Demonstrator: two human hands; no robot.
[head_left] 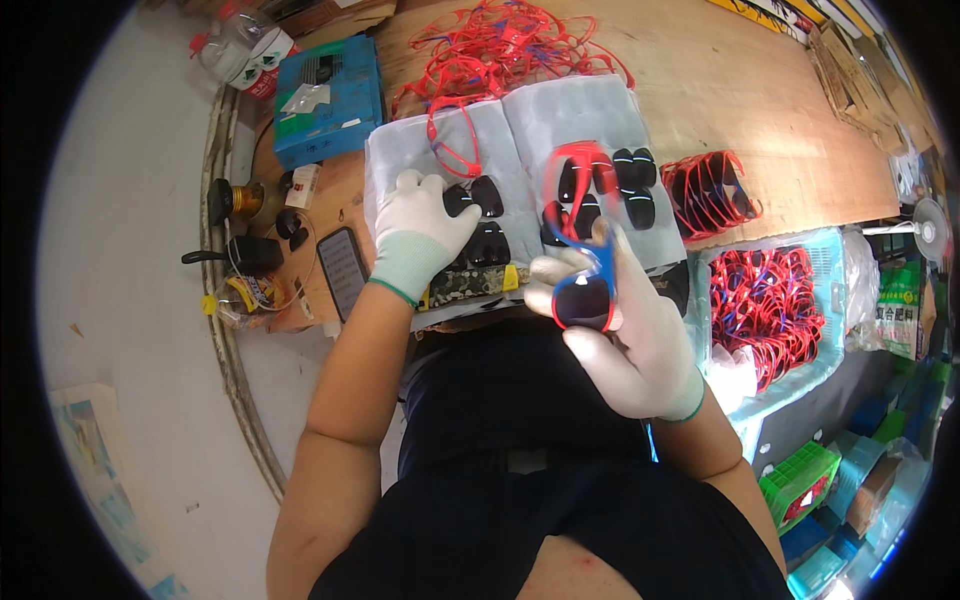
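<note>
My right hand [635, 345], in a white glove, grips a pair of red-and-blue sunglasses [598, 262] raised in front of me. One dark lens sits in its lower rim, and the red temple points away, blurred. My left hand [412, 222], gloved too, rests on the pale padded sheet [400, 150]. Its thumb and forefinger close around the edge of a dark lens [458, 199]; the other fingers are curled. Beside it lie more dark lenses [488, 244] in pairs. Further dark lenses [635, 170] lie on the right half of the sheet.
A tangled heap of red frames [500, 45] lies beyond the sheet, one red frame [455, 140] overlapping it. Dark-lensed glasses [710, 195] stand in a row at right, above a light-blue crate [835, 290] of red frames. At left are a blue-green box [330, 100], phone [343, 270] and bottles [240, 60].
</note>
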